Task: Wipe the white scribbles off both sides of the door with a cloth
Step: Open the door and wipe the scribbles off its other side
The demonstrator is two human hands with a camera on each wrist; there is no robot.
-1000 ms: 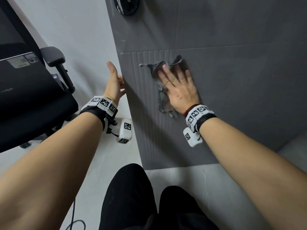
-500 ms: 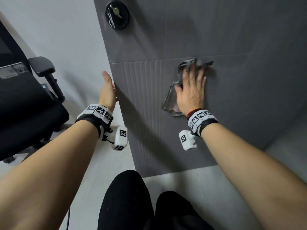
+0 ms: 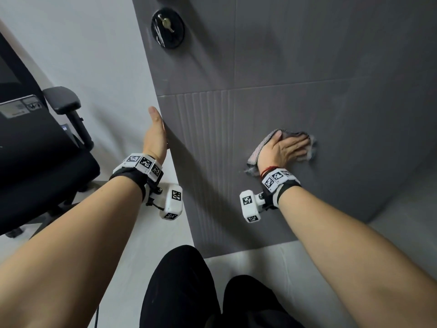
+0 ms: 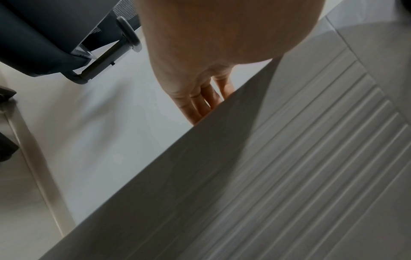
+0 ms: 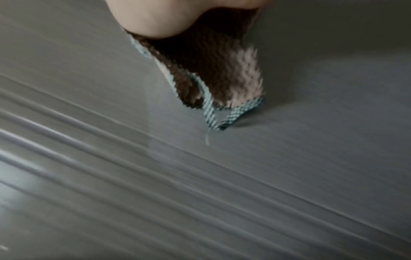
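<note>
The grey door [image 3: 307, 67] stands in front of me, with ribbed grooves down its left part. My right hand [image 3: 286, 149] lies flat on a grey-brown cloth [image 3: 259, 149] and presses it against the smooth panel to the right of the grooves. In the right wrist view the cloth [image 5: 222, 70] bunches under the palm [image 5: 160, 17], and a short pale streak [image 5: 207, 139] shows just below its corner. My left hand [image 3: 155, 136] rests at the door's left edge, thumb up along it. The fingers [image 4: 200, 102] reach straight behind the door [image 4: 289, 176], tips hidden.
A round black knob [image 3: 168, 27] sits high on the door near its left edge. A black office chair [image 3: 35, 150] stands to the left on the pale floor. My legs in black trousers [image 3: 177, 292] are close to the door's bottom edge.
My right hand has slid the cloth rightwards from the grooved strip onto the smooth panel, fingers now pointing right. The left hand has stayed at the door's edge.
</note>
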